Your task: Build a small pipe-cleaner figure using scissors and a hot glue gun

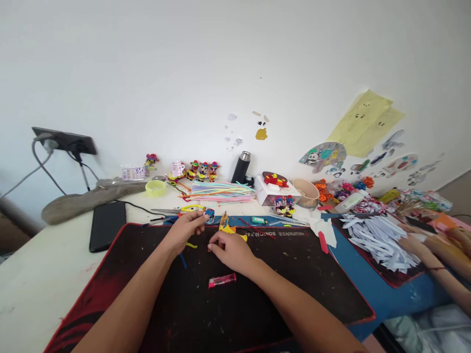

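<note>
While the left hand (186, 231) pinches a small blue craft piece (210, 216) mid-frame, the right hand (232, 251), fingertips together on I can't tell what, sits below and rightward, nearer the yellow glue gun (227, 228).

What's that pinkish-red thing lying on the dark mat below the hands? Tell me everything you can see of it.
The pinkish-red thing is small, oblong and glossy, like plastic, with a darker red stretch along its middle; perhaps a lighter, but its details are too small to read. It lies slightly aslant on the dark mat, nearest the right hand. Neither that nor the left hand touches it.
</note>
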A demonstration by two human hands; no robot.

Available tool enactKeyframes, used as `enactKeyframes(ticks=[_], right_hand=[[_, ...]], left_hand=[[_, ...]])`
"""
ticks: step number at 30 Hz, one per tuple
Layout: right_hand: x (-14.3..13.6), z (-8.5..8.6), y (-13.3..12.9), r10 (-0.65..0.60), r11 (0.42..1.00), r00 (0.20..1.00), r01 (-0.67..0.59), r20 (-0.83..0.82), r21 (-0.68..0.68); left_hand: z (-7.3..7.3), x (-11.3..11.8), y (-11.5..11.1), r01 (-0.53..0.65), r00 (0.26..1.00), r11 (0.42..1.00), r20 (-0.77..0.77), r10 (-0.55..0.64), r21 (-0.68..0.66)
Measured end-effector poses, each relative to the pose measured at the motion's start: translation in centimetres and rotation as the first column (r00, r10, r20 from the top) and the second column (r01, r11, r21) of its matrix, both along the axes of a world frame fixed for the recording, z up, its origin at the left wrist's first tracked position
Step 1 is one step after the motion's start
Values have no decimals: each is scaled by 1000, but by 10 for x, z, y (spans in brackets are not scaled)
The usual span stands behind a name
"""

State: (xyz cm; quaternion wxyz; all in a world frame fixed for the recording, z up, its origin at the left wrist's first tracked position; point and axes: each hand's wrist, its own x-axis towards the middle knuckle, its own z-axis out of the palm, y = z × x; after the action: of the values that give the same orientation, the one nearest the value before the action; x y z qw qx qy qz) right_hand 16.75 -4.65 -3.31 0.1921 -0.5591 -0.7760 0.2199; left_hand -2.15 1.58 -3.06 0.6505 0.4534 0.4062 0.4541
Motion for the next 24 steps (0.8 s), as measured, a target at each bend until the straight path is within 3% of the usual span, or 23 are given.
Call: enactKeyframes(ticks=[2, 5, 9, 15, 24], right_hand=[[3, -3, 5, -68, 998, 974, 67, -216, -13], [6, -9, 17, -151, 988, 845, 117, -512, -97], [1, -12, 31, -196, 974, 647, 42, -737, -222], [-17, -11, 40, -202, 949, 512, -109, -835, -297], [-23, -6, 50, -260, 936, 412, -116, -873, -333]], left_hand=[[0, 1, 0, -5, 999, 1000, 48, 6, -25], [-1, 3, -1, -7, 993, 998, 117, 14, -57], [-5, 7, -1, -11, 982, 995, 185, 29, -95], [-11, 10, 0, -42, 968, 989, 239, 75, -142], [-6, 10, -1, -56, 968, 995, 241, 76, -88]])
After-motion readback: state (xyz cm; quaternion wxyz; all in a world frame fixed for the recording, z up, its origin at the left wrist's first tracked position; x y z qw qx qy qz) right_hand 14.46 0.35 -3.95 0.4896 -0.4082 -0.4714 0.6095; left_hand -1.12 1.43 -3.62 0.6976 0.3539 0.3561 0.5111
